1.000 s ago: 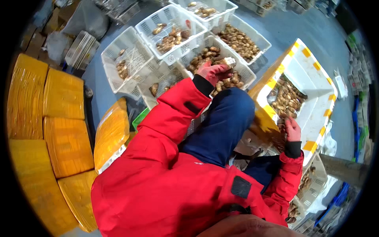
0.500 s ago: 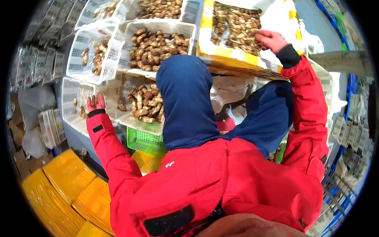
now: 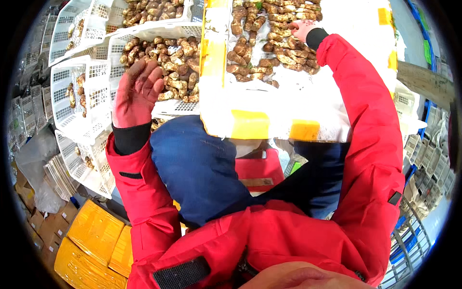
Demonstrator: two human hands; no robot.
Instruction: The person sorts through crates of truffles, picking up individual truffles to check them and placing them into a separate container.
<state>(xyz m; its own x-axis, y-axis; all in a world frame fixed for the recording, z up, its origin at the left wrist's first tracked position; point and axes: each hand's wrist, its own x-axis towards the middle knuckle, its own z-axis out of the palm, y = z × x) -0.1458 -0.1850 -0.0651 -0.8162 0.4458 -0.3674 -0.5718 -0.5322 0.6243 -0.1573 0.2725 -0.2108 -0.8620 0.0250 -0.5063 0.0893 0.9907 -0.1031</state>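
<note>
A white foam box (image 3: 245,98) with yellow tape stands in front of my knees. Rows of brown-and-cream matsutake mushrooms (image 3: 291,58) lie in it on white lining. My right hand (image 3: 304,30) reaches into the box from the right, fingers bent down and closed at a mushroom near the far side; the fingertips are partly hidden. My left hand (image 3: 137,94) is raised, palm turned up, fingers apart and slightly curled, soiled and holding nothing. Behind it a white plastic crate (image 3: 115,50) holds a heap of mushrooms (image 3: 178,62).
More white crates stand left, one with a few mushrooms (image 3: 79,91). Another mushroom heap (image 3: 151,9) lies farther back. Yellow taped boxes (image 3: 96,226) sit at lower left. A grey beam (image 3: 426,77) and a wire rack (image 3: 409,241) are on the right.
My left hand has come up and right from the left crate to beside the mushroom heap. My right hand stays at the box's mushrooms, its fingers farther left. The whole view has shifted.
</note>
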